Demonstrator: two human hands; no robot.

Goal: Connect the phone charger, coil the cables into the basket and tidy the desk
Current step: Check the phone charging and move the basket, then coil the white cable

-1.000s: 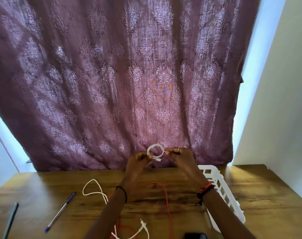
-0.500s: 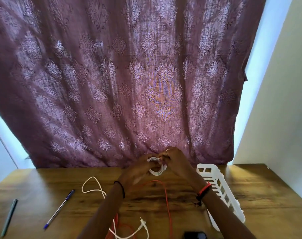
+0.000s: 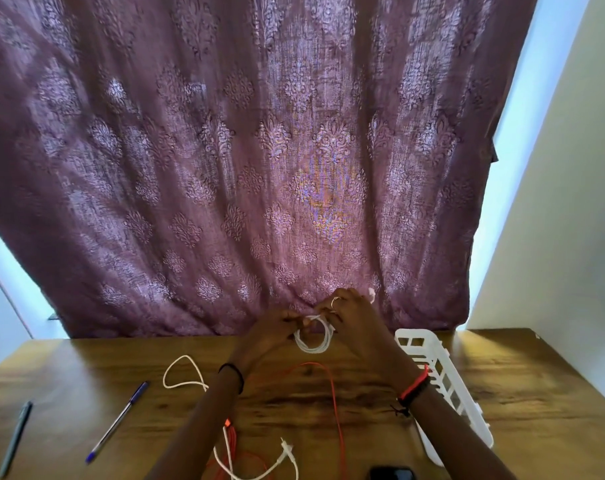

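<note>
A small coil of white cable (image 3: 314, 338) hangs between my two hands, raised over the far side of the wooden desk (image 3: 536, 403). My left hand (image 3: 270, 336) pinches its left side and my right hand (image 3: 354, 322) grips its right side, with the cable's white end (image 3: 371, 293) sticking up behind my right fingers. A white slatted basket (image 3: 443, 382) stands just right of my right wrist. On the desk lie a loose white cable (image 3: 185, 374), an orange cable (image 3: 335, 403) and the top edge of a black phone (image 3: 393, 473).
A blue pen (image 3: 117, 421) and a dark pen (image 3: 15, 438) lie on the desk's left part. A purple patterned curtain (image 3: 242, 161) hangs right behind the desk. A pale wall (image 3: 578, 202) closes off the right side.
The white coil has dropped lower between my hands and hangs as a rounder loop. My right hand has brought the cable's end up behind its fingers.
</note>
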